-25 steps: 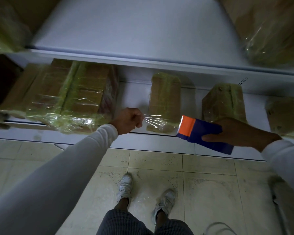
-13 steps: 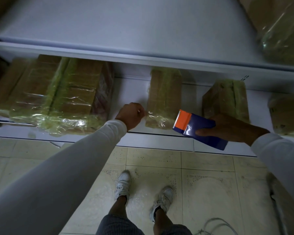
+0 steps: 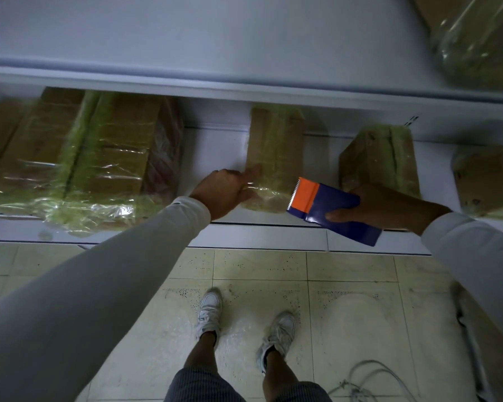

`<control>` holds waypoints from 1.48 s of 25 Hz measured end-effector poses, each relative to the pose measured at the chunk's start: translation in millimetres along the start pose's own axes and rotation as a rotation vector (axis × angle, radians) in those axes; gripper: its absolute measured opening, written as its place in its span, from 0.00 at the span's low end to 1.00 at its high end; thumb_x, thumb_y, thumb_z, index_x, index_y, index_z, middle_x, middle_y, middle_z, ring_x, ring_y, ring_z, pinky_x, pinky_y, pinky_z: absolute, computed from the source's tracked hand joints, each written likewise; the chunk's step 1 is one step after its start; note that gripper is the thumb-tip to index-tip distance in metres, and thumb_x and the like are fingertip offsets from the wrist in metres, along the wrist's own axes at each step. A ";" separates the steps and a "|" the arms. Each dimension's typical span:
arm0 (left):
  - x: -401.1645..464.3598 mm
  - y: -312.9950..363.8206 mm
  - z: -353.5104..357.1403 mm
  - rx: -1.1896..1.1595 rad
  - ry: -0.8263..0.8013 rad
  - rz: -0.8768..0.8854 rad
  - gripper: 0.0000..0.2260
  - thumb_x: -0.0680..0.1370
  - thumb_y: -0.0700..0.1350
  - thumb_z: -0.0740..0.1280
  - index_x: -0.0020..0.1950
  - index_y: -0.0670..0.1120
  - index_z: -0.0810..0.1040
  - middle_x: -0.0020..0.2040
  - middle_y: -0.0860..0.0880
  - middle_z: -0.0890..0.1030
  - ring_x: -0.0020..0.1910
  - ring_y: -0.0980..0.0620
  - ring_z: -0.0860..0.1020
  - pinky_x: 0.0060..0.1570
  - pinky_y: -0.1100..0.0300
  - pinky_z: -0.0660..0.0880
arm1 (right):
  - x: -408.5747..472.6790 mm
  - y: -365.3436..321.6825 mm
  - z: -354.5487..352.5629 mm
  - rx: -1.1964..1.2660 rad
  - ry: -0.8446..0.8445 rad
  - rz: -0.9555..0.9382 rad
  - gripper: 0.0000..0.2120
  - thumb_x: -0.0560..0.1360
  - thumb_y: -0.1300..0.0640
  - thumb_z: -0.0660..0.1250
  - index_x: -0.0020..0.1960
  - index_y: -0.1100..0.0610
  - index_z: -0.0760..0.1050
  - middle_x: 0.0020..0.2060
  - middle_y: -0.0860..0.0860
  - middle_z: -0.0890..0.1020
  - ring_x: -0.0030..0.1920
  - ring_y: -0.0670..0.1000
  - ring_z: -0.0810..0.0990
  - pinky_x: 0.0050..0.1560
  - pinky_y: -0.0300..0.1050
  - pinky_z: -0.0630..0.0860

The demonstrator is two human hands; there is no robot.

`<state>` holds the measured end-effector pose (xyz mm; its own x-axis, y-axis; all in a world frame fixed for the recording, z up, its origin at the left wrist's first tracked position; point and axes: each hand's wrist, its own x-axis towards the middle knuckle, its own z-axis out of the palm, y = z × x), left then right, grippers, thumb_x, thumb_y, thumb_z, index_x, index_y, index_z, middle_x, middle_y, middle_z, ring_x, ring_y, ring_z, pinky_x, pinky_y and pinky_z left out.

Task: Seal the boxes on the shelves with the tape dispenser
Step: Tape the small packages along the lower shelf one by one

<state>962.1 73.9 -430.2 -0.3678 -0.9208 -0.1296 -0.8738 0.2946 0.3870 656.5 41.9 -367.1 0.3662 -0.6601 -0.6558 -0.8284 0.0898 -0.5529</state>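
Head view shows the left hand (image 3: 225, 191) pressing flat fingers on the narrow middle box (image 3: 276, 158) at frame centre, smoothing crinkled clear tape; the right hand (image 3: 384, 206) grips the glossy blue-and-orange tape dispenser (image 3: 328, 210) just right of it. All visible cardboard boxes already look wrapped, so sealing seems nearly finished.

Dim white shelving (image 3: 244, 91) above pale tiled floor (image 3: 346, 300).

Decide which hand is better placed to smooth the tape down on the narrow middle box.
Left. The left hand already rests on the narrow middle box; the right hand is occupied holding the tape dispenser.
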 end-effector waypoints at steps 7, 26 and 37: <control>-9.8 -13.1 12.1 0.001 0.074 0.014 0.23 0.80 0.47 0.63 0.75 0.45 0.63 0.50 0.37 0.81 0.46 0.36 0.80 0.49 0.46 0.77 | 6.3 -3.1 11.8 -0.039 0.013 -0.046 0.27 0.64 0.34 0.74 0.48 0.56 0.79 0.40 0.55 0.84 0.41 0.54 0.82 0.44 0.47 0.79; 20.4 -5.5 16.8 0.230 0.023 0.143 0.32 0.78 0.48 0.65 0.78 0.48 0.53 0.78 0.47 0.53 0.77 0.46 0.52 0.73 0.50 0.47 | -21.9 17.5 7.5 -0.279 0.081 0.049 0.24 0.70 0.35 0.68 0.46 0.56 0.78 0.35 0.54 0.84 0.35 0.54 0.83 0.40 0.48 0.79; 20.1 10.7 17.1 0.311 0.047 0.031 0.34 0.75 0.67 0.56 0.77 0.51 0.57 0.76 0.45 0.60 0.73 0.42 0.60 0.71 0.44 0.54 | 5.2 -1.2 70.3 -0.353 0.290 0.207 0.20 0.73 0.37 0.67 0.37 0.53 0.67 0.32 0.50 0.77 0.32 0.49 0.76 0.31 0.39 0.67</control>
<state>939.9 63.0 -444.3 -0.3875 -0.9186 -0.0771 -0.9203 0.3806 0.0909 689.2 90.8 -405.9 0.0873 -0.8400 -0.5355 -0.9826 0.0160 -0.1852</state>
